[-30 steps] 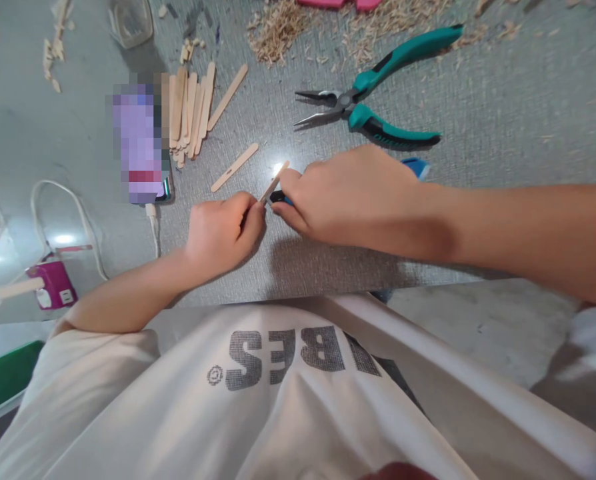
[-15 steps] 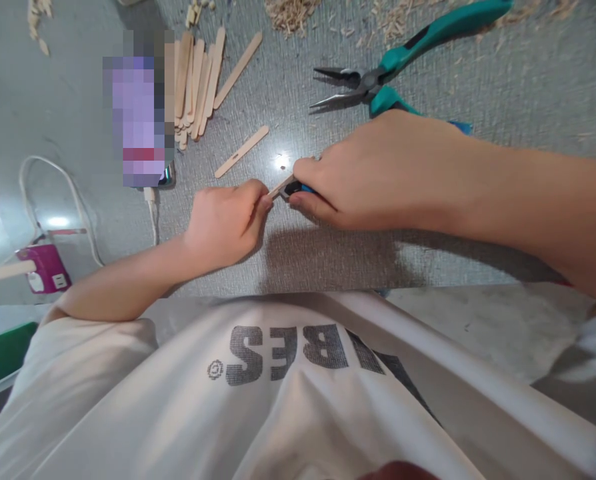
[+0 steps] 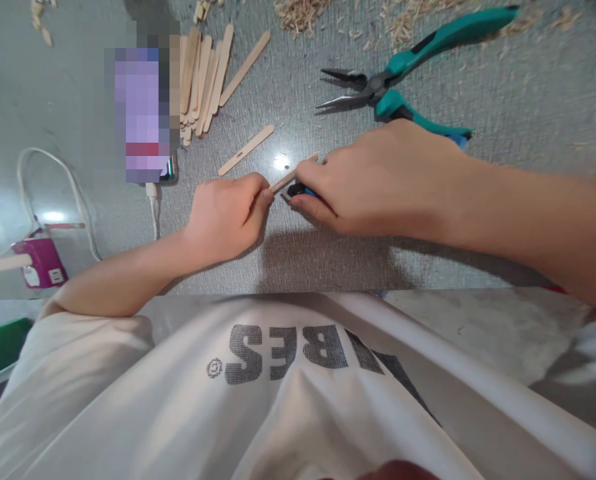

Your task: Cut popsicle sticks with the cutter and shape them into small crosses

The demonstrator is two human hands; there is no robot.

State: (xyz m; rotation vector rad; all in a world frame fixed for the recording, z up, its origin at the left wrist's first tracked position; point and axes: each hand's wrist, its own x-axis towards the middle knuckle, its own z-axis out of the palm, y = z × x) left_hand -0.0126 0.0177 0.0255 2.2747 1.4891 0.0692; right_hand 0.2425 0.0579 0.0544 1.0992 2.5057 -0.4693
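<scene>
My left hand (image 3: 228, 217) pinches one end of a wooden craft stick (image 3: 282, 180), which slants up to the right and passes under my right fingers. Wrapped round a small blue and black craft knife (image 3: 296, 191), my right hand (image 3: 363, 180) leaves only the knife's front part and a short blade showing, close beside the stick. Most of the knife's handle is hidden in the palm. Just beyond my left hand, a second craft stick (image 3: 258, 139) with a small slot cut in its middle lies on the table.
Teal-handled long-nose pliers (image 3: 378, 87) lie spread beyond my right hand. Several craft sticks (image 3: 198, 83) are heaped at the back, near wood shavings (image 3: 301, 15). At left are a blurred-out phone (image 3: 143, 120) on a white cable (image 3: 154, 217) and a purple plug adapter (image 3: 42, 263).
The view has shifted slightly. More of the held stick now shows, its far end poking out above my right fingers, and the knife blade sits a little lower, off the stick.
</scene>
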